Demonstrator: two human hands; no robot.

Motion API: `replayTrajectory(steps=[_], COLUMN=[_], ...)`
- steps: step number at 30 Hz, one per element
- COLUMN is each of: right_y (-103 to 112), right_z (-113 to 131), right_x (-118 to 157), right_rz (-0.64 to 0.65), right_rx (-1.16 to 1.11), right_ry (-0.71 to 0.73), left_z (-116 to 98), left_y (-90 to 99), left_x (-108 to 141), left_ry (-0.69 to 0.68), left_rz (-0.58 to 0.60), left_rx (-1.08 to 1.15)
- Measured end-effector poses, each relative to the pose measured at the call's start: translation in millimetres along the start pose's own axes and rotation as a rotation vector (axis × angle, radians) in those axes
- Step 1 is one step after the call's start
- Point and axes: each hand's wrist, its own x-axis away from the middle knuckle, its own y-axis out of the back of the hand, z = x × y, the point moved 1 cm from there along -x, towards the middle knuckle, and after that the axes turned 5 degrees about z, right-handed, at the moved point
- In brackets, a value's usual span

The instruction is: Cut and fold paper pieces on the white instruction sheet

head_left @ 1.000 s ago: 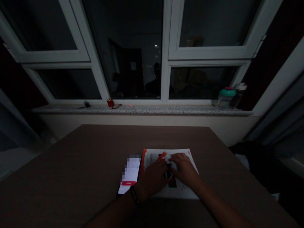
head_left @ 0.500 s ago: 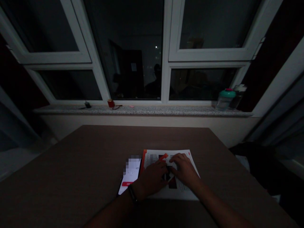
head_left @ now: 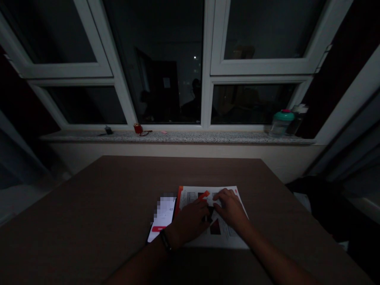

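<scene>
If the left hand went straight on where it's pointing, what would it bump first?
Probably the right hand, which is just ahead of the left hand over the booklet. It's dark, so their heights are hard to tell.

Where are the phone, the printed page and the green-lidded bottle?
Phone (head_left: 164, 217), head view: on its lit screen.
Printed page (head_left: 219, 240), head view: lower white margin.
Green-lidded bottle (head_left: 280, 125), head view: clear body, below the lid.

Part of the printed booklet (head_left: 225, 241) is covered by the left hand (head_left: 191, 221) and the right hand (head_left: 232, 209); its text is too small to be read. The lower end of the orange strip (head_left: 204, 194) is hidden by the left hand. The upper screen of the phone (head_left: 164, 215) is blurred into blocks.
</scene>
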Motion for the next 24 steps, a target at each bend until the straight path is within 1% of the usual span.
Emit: replayTrajectory(steps=[4, 8, 15, 18, 22, 24], right_y=[-2.2, -3.7, -4.5, -4.0, 1.9, 6.7], right_z=[-2.2, -8.3, -10.2, -11.0, -15.4, -18.4], right_x=[-1.9, -2.3, -2.8, -2.2, -0.8, -0.3], right_rz=[-0.038, -0.085, -0.077, -0.087, -0.090, -0.103], right_rx=[-0.026, -0.057, -0.042, -0.069, -0.188, -0.217], right_ry=[-0.015, -0.010, -0.018, 0.007, 0.084, 0.078], left_z=[-0.3, -0.3, -1.1, -0.6, -0.2, -0.1], left_y=[-0.2, 1.2, 4.0, 3.5, 2.0, 1.0], left_x=[-1.1, -1.4, -0.5, -0.5, 0.4, 1.2], left_ry=[-0.023, -0.019, -0.012, -0.016, -0.018, -0.018], left_rz=[-0.028, -0.007, -0.006, -0.011, -0.026, -0.031], left_rx=[-0.004, 0.004, 0.008, 0.006, 0.007, 0.014])
